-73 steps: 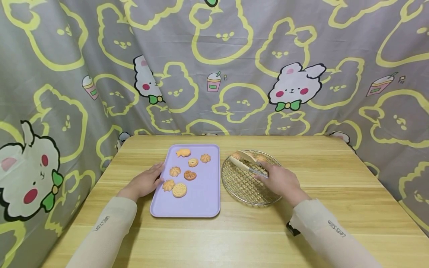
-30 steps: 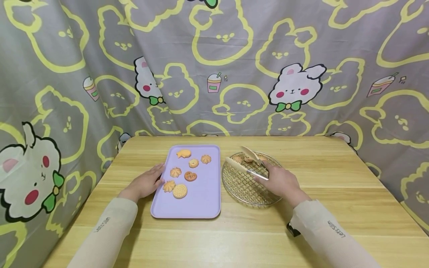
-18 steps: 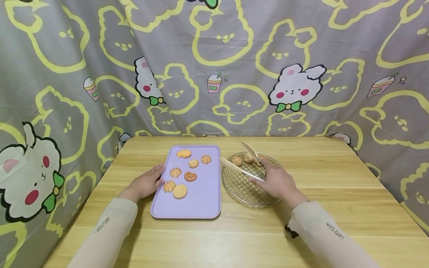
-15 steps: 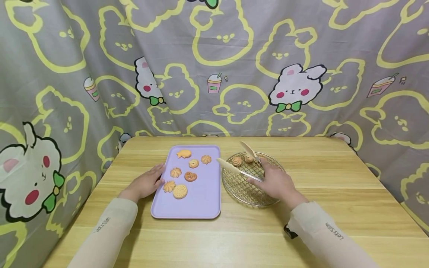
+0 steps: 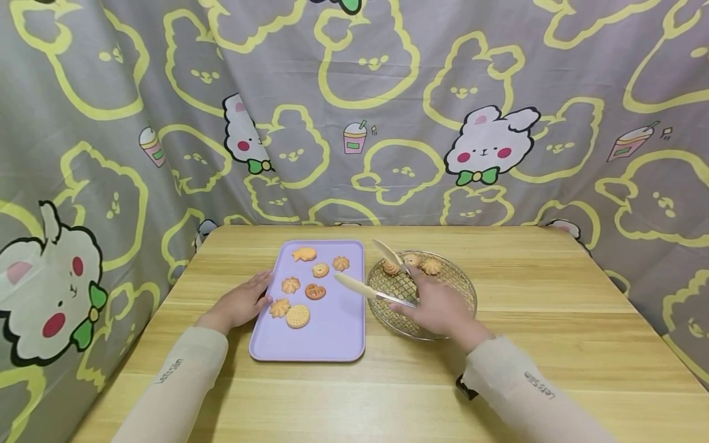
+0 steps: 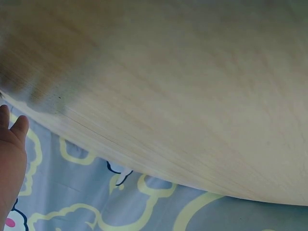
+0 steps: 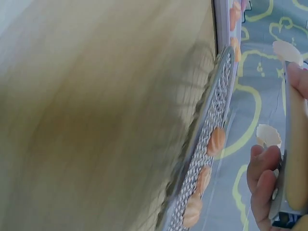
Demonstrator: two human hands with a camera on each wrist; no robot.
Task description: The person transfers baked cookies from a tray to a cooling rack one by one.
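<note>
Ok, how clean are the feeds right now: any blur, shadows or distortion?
Head view: fairly evenly lit, tray and cookies clear. Left wrist: table looks soft, its edge bowed, dark shadow upper left. Right wrist: table blurry, soft shadow beside the rack.

The tongs [image 5: 375, 294] I hold have glossy metal arms [image 5: 394, 299] and matt, pale tips [image 5: 354, 287], plastic by their look. To the left, the tray [image 5: 310, 344] appears to be smooth matt plastic; to the right, the rack [image 5: 401, 319] is shiny metal wire. The biscuits [image 5: 298, 316] look rough, the table [image 5: 354, 400] smooth wood grain, my sleeves [image 5: 180, 369] matt cloth, the far curtain [image 5: 332, 178] creased cloth.
</note>
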